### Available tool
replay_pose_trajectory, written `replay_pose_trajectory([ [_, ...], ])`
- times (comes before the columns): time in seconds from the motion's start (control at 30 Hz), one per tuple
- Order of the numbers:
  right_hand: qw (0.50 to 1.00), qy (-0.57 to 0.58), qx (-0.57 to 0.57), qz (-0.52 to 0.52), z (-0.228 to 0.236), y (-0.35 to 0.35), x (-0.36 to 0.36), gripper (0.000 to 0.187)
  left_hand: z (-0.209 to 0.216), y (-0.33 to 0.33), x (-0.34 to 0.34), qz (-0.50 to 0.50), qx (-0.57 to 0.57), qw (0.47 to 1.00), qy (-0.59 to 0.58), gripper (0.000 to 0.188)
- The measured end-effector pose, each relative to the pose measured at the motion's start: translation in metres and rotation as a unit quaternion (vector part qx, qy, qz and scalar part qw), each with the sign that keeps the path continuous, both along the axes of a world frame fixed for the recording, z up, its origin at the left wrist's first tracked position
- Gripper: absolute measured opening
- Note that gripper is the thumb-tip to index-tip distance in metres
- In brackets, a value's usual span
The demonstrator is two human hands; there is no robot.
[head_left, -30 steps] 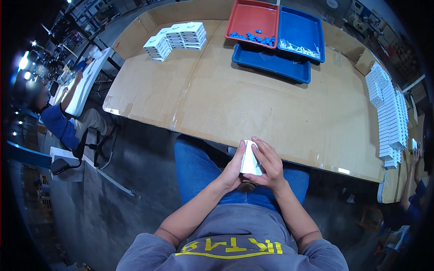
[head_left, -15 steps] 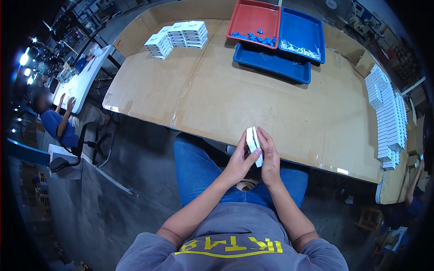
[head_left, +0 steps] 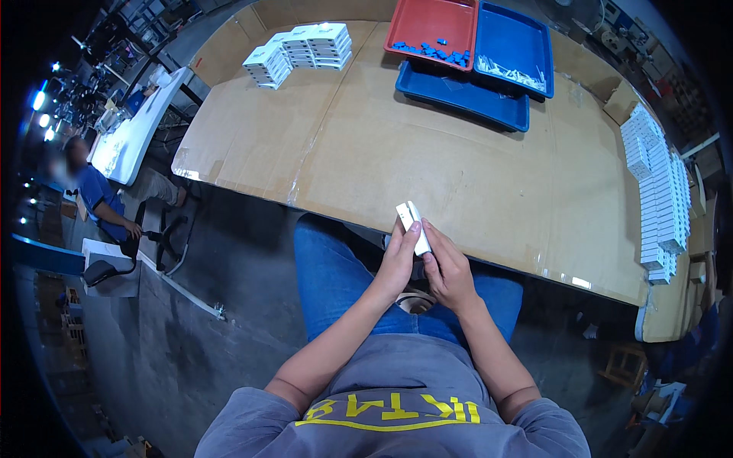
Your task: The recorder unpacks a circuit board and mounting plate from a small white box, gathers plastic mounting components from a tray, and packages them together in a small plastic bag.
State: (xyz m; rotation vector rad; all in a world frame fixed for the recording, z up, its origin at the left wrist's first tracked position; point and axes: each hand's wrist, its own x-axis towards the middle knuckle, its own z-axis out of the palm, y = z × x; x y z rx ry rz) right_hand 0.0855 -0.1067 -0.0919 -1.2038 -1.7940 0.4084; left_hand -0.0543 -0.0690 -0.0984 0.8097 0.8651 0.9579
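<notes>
Just past the table's near edge, above my lap, I hold a white rectangular plastic housing (head_left: 413,229) on edge and tilted, with a dark gap along its upper end. My left hand (head_left: 395,266) is closed on its left side, thumb lying against the face. From the right, my right hand (head_left: 450,273) grips the lower end between thumb and fingers. Some fingertips are hidden behind the piece.
On the cardboard-covered table (head_left: 397,160) are stacked white flat pieces (head_left: 269,65) at far left and stacked white blocks (head_left: 658,214) at right. A red tray (head_left: 431,23) holds blue parts, a blue tray (head_left: 515,38) white slender parts; a lower blue tray (head_left: 458,95) adjoins. A co-worker (head_left: 103,202) sits left.
The housing has turned in my hands and shifted slightly left and up, tilting the other way. My right hand has slid lower on it. The co-worker has drawn a hand back from the white table.
</notes>
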Motion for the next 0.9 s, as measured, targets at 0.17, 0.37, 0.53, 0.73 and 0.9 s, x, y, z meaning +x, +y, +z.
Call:
replay_pose_trajectory([
  [0.17, 0.998, 0.019, -0.05, -0.037, -0.008, -0.011, -0.005, 0.045, -0.001, -0.003, 0.005, -0.001, 0.023, 0.998, 0.053, 0.05],
  [0.37, 0.998, -0.019, -0.015, -0.063, -0.014, -0.013, -0.005, 0.043, -0.006, -0.005, 0.01, 0.007, 0.021, 0.999, 0.037, 0.048],
  [0.53, 0.997, -0.032, -0.01, -0.069, -0.016, -0.014, -0.005, 0.042, -0.003, -0.005, 0.01, 0.008, 0.004, 0.999, 0.047, 0.048],
  [0.73, 0.996, -0.056, 0.019, -0.068, -0.024, -0.014, -0.014, 0.041, -0.004, -0.009, 0.001, 0.015, -0.034, 0.998, 0.044, 0.042],
  [0.9, 0.992, -0.052, 0.08, -0.084, -0.03, -0.01, -0.021, 0.041, -0.014, -0.01, -0.004, 0.01, -0.053, 0.998, 0.026, 0.038],
])
